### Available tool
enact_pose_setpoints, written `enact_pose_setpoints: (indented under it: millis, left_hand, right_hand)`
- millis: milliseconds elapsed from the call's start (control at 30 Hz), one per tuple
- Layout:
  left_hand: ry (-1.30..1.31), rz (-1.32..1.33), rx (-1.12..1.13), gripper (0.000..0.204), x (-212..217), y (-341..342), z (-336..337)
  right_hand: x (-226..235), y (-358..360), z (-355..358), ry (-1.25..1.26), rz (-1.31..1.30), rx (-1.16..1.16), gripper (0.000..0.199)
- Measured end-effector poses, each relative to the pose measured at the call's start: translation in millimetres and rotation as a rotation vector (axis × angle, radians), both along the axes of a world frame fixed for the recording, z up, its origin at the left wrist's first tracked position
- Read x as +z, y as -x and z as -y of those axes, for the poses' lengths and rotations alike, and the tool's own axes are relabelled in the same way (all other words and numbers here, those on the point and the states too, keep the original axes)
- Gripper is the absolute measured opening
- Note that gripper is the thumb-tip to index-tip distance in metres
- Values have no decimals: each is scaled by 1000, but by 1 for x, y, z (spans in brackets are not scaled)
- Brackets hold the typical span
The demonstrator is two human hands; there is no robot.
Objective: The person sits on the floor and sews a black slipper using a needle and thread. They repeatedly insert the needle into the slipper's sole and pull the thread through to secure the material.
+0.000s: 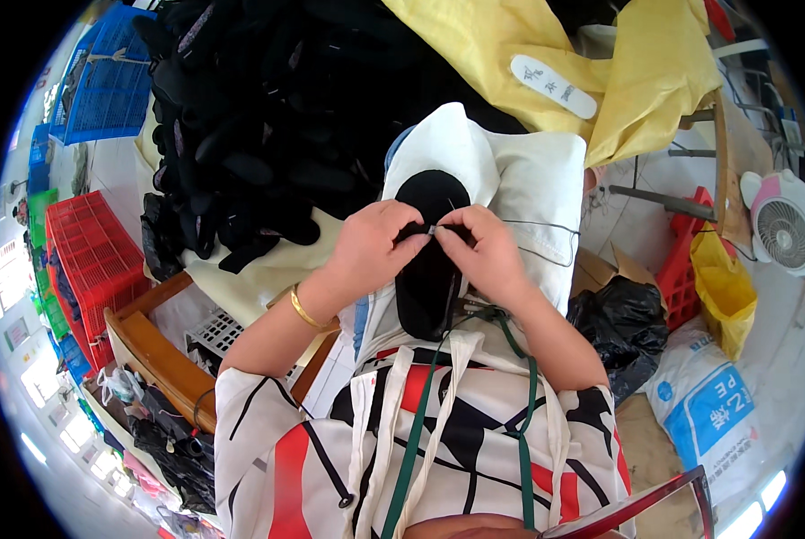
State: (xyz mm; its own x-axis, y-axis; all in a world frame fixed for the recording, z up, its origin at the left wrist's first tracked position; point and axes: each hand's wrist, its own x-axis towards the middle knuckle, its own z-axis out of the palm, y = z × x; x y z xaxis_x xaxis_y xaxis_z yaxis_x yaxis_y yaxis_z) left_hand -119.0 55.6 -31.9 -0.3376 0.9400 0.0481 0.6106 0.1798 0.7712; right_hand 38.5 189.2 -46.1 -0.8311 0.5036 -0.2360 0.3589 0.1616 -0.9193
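A black cloth shoe (427, 292) lies lengthwise on the white cloth (537, 175) over my lap, its rounded toe pointing away from me. Over its middle, my left hand (375, 241) and my right hand (485, 251) meet fingertip to fingertip. Both are closed in a pinch around a tiny greyish thing, too small to name. A thin dark thread (546, 223) trails from beside my right hand across the white cloth and loops back. My left wrist wears a gold bangle (302, 308).
A large heap of black shoes (241, 117) fills the far left. Yellow sheeting (492, 45) bears a white insole (553, 87). Red crates (97, 260) and a wooden frame (164, 359) stand left. At right are a black bag (622, 328), a white-blue sack (703, 395) and a fan (782, 225).
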Motion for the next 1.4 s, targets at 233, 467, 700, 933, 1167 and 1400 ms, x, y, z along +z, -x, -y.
enact_pose_setpoints:
  millis: [233,467,700,933,1167,1400]
  left_hand:
    - [236,189,79,23,12,9,-9]
    - [345,640,362,24,13,-4,-18]
    - [184,818,366,16,-2,-9,-17]
    - [11,635,307,12,-19,-4,-9]
    - [114,755,389,17,-21,1,4]
    - [-91,-202,188,10,5,-3,-6]
  right_hand:
    - [9,-17,1,-324,47,169,23]
    - [10,-39,-24,-689,96,104,24]
    - [21,-1,-24,879,-760,-637,31]
    - [15,-21,-18,1430,-655,-650,40]
    - [6,-51,0,1366,-640,-623,41]
    - [32,-78,2,-84,-349,-386,14]
